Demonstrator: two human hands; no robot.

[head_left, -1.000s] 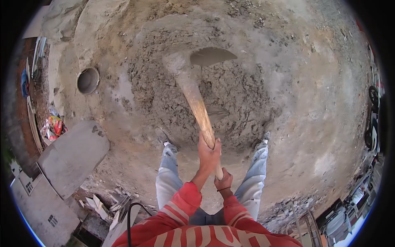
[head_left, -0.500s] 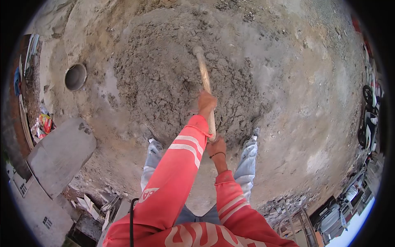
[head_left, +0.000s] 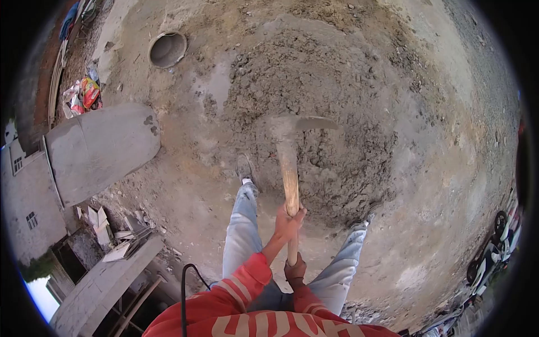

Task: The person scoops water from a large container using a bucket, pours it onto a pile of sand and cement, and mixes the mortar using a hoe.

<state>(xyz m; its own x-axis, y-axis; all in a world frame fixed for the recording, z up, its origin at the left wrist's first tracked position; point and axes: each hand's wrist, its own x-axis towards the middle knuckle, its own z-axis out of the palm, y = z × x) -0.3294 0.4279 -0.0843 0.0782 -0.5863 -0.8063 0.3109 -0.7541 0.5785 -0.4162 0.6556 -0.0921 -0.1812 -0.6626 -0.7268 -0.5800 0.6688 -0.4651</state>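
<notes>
A hoe [head_left: 288, 174] with a pale wooden handle stretches forward from my body. Its head, caked with grey mix, shows above the pile of wet mortar [head_left: 337, 185], the thin blade [head_left: 317, 122] pointing right. I cannot tell whether the blade touches the pile. My left hand [head_left: 289, 221] is wrapped round the handle, higher up toward the head. Below it, close to my body between my legs, my right hand [head_left: 295, 268] grips the handle near its end.
A round bucket [head_left: 168, 50] stands on the ground beyond the mortar's left side. Crumpled bags [head_left: 84, 94] and a large grey slab [head_left: 106, 149] lie left. Broken boards [head_left: 115, 230] are at lower left; motorbikes [head_left: 494, 244] stand far right.
Both hands have drawn the hoe back toward my body, and its blade, hidden before, now shows. My view has turned, so the bucket and slab appear farther right and higher.
</notes>
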